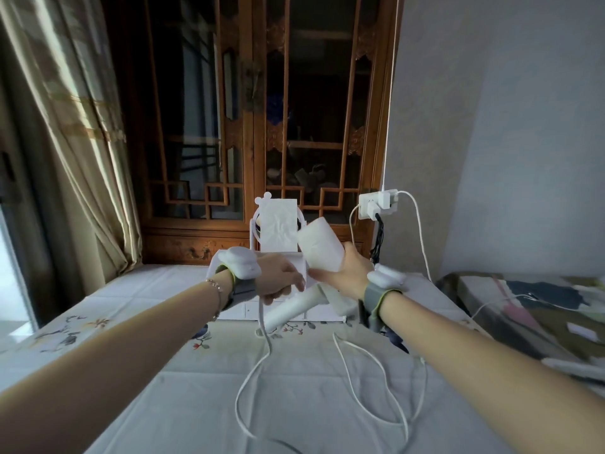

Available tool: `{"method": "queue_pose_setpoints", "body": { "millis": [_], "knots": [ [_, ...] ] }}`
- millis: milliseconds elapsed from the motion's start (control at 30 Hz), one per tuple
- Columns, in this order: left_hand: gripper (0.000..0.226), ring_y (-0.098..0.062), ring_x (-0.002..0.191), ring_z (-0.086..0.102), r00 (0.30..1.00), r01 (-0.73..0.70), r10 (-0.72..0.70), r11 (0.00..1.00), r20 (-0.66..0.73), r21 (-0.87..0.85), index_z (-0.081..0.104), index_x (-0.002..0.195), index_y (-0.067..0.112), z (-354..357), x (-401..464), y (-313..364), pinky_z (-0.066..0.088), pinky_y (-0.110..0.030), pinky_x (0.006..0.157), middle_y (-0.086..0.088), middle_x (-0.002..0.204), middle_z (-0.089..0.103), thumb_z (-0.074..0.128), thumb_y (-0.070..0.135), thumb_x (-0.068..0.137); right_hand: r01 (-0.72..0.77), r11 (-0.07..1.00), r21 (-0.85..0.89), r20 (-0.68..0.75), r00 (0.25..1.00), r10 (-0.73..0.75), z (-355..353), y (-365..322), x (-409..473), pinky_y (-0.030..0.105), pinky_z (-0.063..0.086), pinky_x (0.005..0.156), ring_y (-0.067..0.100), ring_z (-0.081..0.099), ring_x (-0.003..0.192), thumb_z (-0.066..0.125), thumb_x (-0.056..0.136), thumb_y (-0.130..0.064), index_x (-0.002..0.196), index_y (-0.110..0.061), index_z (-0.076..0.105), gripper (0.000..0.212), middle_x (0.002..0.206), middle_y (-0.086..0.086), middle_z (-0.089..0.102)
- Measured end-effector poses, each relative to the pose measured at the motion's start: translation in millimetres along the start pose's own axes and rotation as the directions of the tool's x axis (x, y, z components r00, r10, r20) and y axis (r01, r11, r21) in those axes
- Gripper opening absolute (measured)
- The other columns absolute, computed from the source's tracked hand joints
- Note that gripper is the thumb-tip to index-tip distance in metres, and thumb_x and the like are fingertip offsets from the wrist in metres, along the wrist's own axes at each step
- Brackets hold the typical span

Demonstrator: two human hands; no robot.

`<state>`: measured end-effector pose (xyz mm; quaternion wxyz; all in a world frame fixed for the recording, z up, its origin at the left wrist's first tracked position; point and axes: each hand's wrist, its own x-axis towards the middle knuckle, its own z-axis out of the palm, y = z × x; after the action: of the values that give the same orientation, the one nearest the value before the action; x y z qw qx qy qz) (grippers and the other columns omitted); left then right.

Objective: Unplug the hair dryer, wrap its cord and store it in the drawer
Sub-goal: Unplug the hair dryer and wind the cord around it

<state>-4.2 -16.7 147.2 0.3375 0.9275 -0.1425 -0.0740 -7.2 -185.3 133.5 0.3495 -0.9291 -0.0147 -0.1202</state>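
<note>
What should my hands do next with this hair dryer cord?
Probably loop the cord once around the handle. The right hand grips the hair dryer by its barrel, the left hand holds the cord beside the handle, and the rest lies slack on the tablecloth.

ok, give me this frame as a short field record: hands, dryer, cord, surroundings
left hand: left hand grips the white cord close to the dryer handle
right hand: right hand holds the white plastic hair dryer by its barrel, lifted above the table
dryer handle: points down and left
cord: hangs from the left hand, loose loops on the floral tablecloth
wall socket: white wall socket behind, several plugs in it; whether the dryer's is among them cannot be told
behind hands: white desktop organizer
</note>
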Motion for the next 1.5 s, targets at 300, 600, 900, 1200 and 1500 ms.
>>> {"method": "queue_pose_setpoints", "body": {
  "millis": [300, 600, 900, 1200, 1500],
  "knots": [
    [0.034, -0.002, 0.038, 0.047, 0.986, -0.167, 0.168, 0.984, -0.006, 0.064, 0.054, 0.118, 0.007, 28.5, -14.7, 3.5, 0.041, -0.013, 0.045, 0.007, 0.055, 0.054, 0.03, 0.023, 0.101, -0.133, 0.942, 0.308, -0.063, 0.985, 0.16, -10.3, 1.2, -0.4, 0.037, 0.047, 0.085, 0.024, 0.055, 0.093, 0.071, 0.076, -0.047, 0.133, -0.013, 0.034, 0.076, 0.111, 0.005, 0.056],
    [0.032, 0.014, 0.07, 0.055, 0.969, -0.208, 0.198, 0.976, 0.144, 0.061, 0.054, 0.115, 0.017, 50.9, -24.2, -16.8, 0.039, -0.009, 0.073, 0.011, 0.063, 0.061, 0.028, 0.029, 0.101, -0.208, 0.628, 0.75, 0.072, 0.969, 0.235, -19.7, 2.7, -1.2, 0.055, 0.052, 0.091, 0.031, 0.067, 0.098, 0.077, 0.061, -0.055, 0.121, -0.018, 0.055, 0.074, 0.11, 0.009, 0.068],
    [0.032, -0.007, 0.039, 0.056, 0.979, -0.012, 0.047, 0.985, 0.198, -0.171, 0.057, 0.092, 0.015, 44.3, -27.4, -64.2, 0.049, -0.016, 0.047, 0.003, 0.048, 0.057, 0.03, 0.029, 0.102, -0.315, 0.394, 0.863, 0.259, 0.947, 0.19, -31.3, 18.2, -4.3, 0.045, 0.052, 0.091, 0.027, 0.064, 0.094, 0.069, 0.079, -0.048, 0.111, -0.017, 0.058, 0.047, 0.103, 0.01, 0.066],
    [0.015, 0.004, 0.038, 0.055, 0.953, 0.019, 0.078, 0.949, 0.293, -0.314, 0.052, 0.092, 0.007, -5.8, -16.4, -61.4, 0.043, -0.009, 0.04, 0.005, 0.053, 0.06, 0.04, 0.015, 0.098, -0.311, 0.607, 0.731, 0.405, 0.914, -0.02, -27.8, 21.4, -20.8, 0.041, 0.053, 0.08, 0.025, 0.063, 0.081, 0.068, 0.083, -0.034, 0.106, -0.015, 0.059, 0.031, 0.091, 0.009, 0.068],
    [0.035, -0.008, 0.035, 0.03, 0.991, 0.046, -0.045, 0.999, 0.129, 0.0, 0.054, 0.065, 0.016, -33.3, -22.1, -28.2, 0.023, -0.016, 0.036, 0.004, 0.044, 0.045, 0.044, 0.027, 0.097, -0.208, 0.824, 0.526, 0.466, 0.881, -0.076, -17.6, 4.8, -19.5, 0.045, 0.052, 0.092, 0.023, 0.064, 0.094, 0.069, 0.084, -0.028, 0.114, -0.026, 0.052, 0.035, 0.103, 0.003, 0.067]
  ]
}}
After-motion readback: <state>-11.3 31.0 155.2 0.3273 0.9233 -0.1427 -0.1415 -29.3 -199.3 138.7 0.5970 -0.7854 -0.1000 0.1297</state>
